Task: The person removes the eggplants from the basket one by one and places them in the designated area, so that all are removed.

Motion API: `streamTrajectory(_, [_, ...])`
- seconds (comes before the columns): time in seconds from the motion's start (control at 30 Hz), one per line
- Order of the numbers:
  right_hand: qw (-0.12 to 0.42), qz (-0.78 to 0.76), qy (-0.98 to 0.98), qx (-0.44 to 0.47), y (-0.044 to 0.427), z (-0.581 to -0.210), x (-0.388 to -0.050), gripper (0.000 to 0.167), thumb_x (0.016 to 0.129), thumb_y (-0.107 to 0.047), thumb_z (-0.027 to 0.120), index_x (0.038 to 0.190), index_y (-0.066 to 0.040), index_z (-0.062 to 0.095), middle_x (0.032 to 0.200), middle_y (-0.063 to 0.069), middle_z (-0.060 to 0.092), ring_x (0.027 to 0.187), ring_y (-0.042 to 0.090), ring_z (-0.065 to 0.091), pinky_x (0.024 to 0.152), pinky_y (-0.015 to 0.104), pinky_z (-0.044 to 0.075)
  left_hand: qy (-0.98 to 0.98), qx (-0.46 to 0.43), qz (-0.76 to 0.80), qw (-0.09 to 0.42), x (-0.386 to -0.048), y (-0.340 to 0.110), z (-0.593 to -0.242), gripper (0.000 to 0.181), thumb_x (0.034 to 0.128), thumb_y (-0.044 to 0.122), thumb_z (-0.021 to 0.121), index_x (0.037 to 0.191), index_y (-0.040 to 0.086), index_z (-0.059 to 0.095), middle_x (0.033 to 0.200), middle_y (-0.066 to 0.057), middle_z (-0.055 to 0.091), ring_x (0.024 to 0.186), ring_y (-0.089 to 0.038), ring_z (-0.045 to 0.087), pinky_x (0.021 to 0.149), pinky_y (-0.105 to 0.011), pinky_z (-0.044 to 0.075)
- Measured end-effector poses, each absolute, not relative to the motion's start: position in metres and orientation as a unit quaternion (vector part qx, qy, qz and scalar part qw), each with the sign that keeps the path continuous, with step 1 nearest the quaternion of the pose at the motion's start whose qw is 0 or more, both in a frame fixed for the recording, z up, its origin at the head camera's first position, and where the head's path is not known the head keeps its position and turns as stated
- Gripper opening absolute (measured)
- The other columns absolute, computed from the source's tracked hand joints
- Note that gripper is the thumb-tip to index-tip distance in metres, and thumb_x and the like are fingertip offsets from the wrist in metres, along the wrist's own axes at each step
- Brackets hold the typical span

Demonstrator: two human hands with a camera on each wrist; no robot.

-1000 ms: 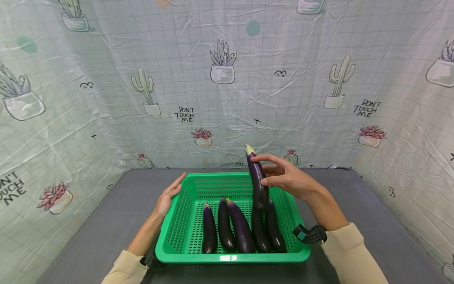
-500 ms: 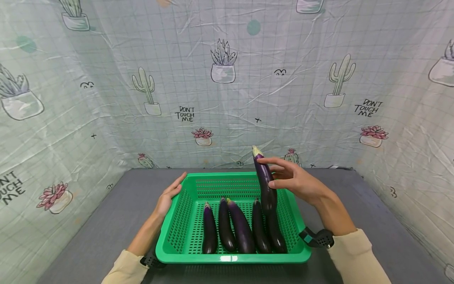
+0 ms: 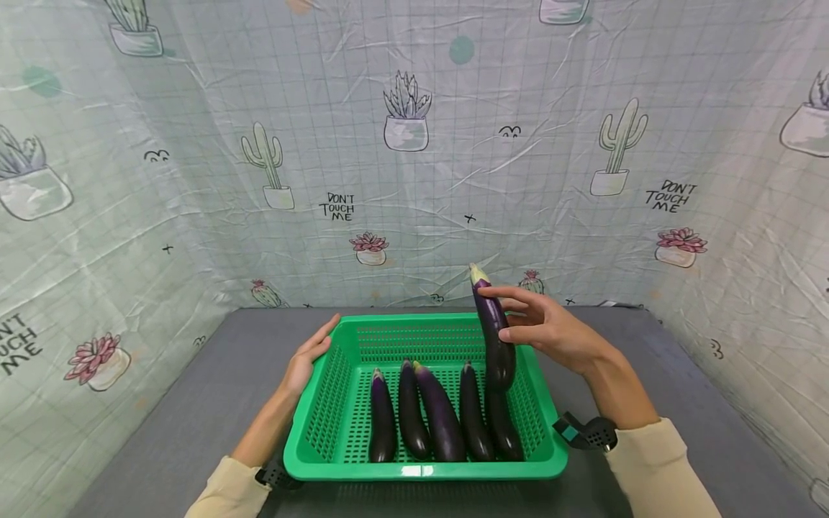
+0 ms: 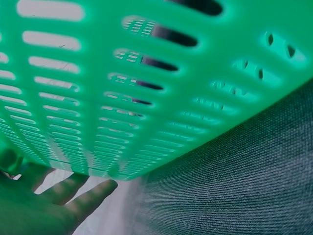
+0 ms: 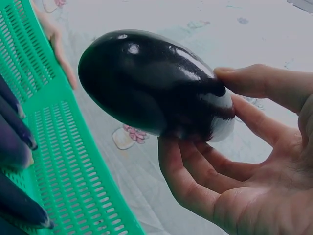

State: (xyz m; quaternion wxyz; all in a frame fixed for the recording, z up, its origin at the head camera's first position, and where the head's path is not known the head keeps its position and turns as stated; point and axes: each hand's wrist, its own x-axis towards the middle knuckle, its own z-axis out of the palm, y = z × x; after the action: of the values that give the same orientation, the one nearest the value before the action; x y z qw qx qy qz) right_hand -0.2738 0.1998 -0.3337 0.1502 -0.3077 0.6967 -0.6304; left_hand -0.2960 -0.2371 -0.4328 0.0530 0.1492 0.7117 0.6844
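Five eggplants (image 3: 442,424) lie lengthwise in the green basket (image 3: 414,471), stems pointing away. The left hand (image 3: 302,367), fingers extended and slightly spread, lies along the basket's left side. Above the right part, the right hand (image 3: 550,331) pinches a sixth eggplant (image 3: 495,338) between thumb and fingers: long axis steep, stem up, tilted left. Only the right wrist view shows its rounded blunt end toward the camera. Behind: patterned cloth (image 3: 440,187).

Gap left of leftmost eggplant (image 3: 383,424) (basket wall (image 3: 322,414) beyond)
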Motion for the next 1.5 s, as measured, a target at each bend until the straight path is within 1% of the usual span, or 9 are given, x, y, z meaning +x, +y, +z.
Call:
streamTrajectory(0.17, [0.152, -0.631, 0.698, -0.301, 0.203, -0.335, -0.275, 0.061, 0.101, -0.003, 0.060, 0.159, -0.016, 0.042, 0.155, 0.019, 0.038, 0.125, 0.023, 0.055, 0.093, 0.037, 0.060, 0.721, 0.153, 0.674, 0.048, -0.295, -0.238, -0.433, 0.057, 0.1147, 0.021, 0.027, 0.167, 0.005, 0.011, 0.175, -0.016, 0.001, 0.161, -0.039, 0.005, 0.104, -0.003, 0.036])
streamTrajectory(0.37, [0.145, -0.628, 0.706, -0.295, 0.207, -0.336, -0.275, 0.062, 0.102, -0.003, 0.060, 0.159, -0.016, 0.041, 0.158, 0.021, 0.035, 0.128, 0.023, 0.055, 0.094, 0.036, 0.059, 0.716, 0.144, 0.681, 0.051, -0.294, -0.237, -0.432, 0.056, 0.1148, 0.021, 0.027, 0.167, 0.006, 0.012, 0.175, -0.015, 0.003, 0.159, -0.038, 0.014, 0.104, -0.005, 0.040])
streamTrajectory(0.53, [0.138, -0.625, 0.709, -0.296, 0.213, -0.335, -0.275, 0.062, 0.102, -0.004, 0.060, 0.160, -0.017, 0.041, 0.158, 0.020, 0.035, 0.129, 0.023, 0.054, 0.095, 0.035, 0.058, 0.723, 0.142, 0.675, 0.049, -0.294, -0.237, -0.431, 0.057, 0.1148, 0.023, 0.029, 0.167, 0.007, 0.013, 0.176, -0.014, 0.004, 0.160, -0.037, 0.013, 0.103, -0.004, 0.038])
streamTrajectory(0.67, [0.138, -0.626, 0.706, -0.303, 0.216, -0.335, -0.275, 0.062, 0.102, -0.003, 0.058, 0.160, -0.016, 0.040, 0.157, 0.019, 0.036, 0.129, 0.021, 0.054, 0.095, 0.035, 0.058, 0.718, 0.145, 0.679, 0.052, -0.294, -0.237, -0.432, 0.057, 0.1149, 0.022, 0.028, 0.167, 0.007, 0.012, 0.176, -0.014, 0.003, 0.157, -0.039, 0.016, 0.103, -0.006, 0.042])
streamTrajectory(0.93, [0.142, -0.623, 0.711, -0.295, 0.220, -0.335, -0.276, 0.061, 0.103, -0.005, 0.058, 0.160, -0.016, 0.040, 0.157, 0.021, 0.035, 0.129, 0.024, 0.053, 0.096, 0.035, 0.059, 0.715, 0.146, 0.681, 0.054, -0.294, -0.238, -0.432, 0.057, 0.1149, 0.022, 0.028, 0.167, 0.007, 0.012, 0.176, -0.014, 0.002, 0.158, -0.038, 0.016, 0.102, -0.006, 0.042])
streamTrajectory(1.0, [0.143, -0.621, 0.711, -0.295, 0.221, -0.335, -0.276, 0.061, 0.103, -0.005, 0.057, 0.160, -0.016, 0.040, 0.157, 0.023, 0.034, 0.129, 0.024, 0.053, 0.096, 0.035, 0.059, 0.715, 0.148, 0.681, 0.053, -0.294, -0.238, -0.432, 0.057, 0.1149, 0.022, 0.028, 0.167, 0.007, 0.011, 0.175, -0.015, 0.002, 0.159, -0.038, 0.014, 0.102, -0.005, 0.041])
streamTrajectory(1.17, [0.148, -0.621, 0.711, -0.296, 0.225, -0.336, -0.277, 0.061, 0.103, -0.004, 0.058, 0.160, -0.016, 0.040, 0.157, 0.022, 0.034, 0.128, 0.023, 0.054, 0.096, 0.034, 0.059, 0.724, 0.148, 0.672, 0.045, -0.294, -0.237, -0.434, 0.057, 0.1146, 0.022, 0.028, 0.167, 0.005, 0.012, 0.175, -0.016, 0.001, 0.160, -0.039, 0.007, 0.103, -0.003, 0.037])
streamTrajectory(1.27, [0.149, -0.622, 0.710, -0.294, 0.227, -0.336, -0.277, 0.061, 0.103, -0.004, 0.057, 0.160, -0.017, 0.041, 0.155, 0.020, 0.036, 0.126, 0.023, 0.055, 0.095, 0.033, 0.059, 0.728, 0.145, 0.669, 0.044, -0.295, -0.237, -0.434, 0.058, 0.1146, 0.023, 0.029, 0.167, 0.005, 0.012, 0.175, -0.015, 0.002, 0.161, -0.039, 0.005, 0.103, -0.002, 0.035])
streamTrajectory(1.5, [0.151, -0.623, 0.711, -0.290, 0.230, -0.339, -0.279, 0.061, 0.103, -0.003, 0.057, 0.160, -0.016, 0.039, 0.157, 0.021, 0.033, 0.127, 0.022, 0.054, 0.095, 0.033, 0.059, 0.721, 0.148, 0.675, 0.049, -0.296, -0.237, -0.435, 0.057, 0.1147, 0.021, 0.028, 0.167, 0.007, 0.011, 0.176, -0.014, 0.000, 0.160, -0.038, 0.009, 0.103, -0.003, 0.038])
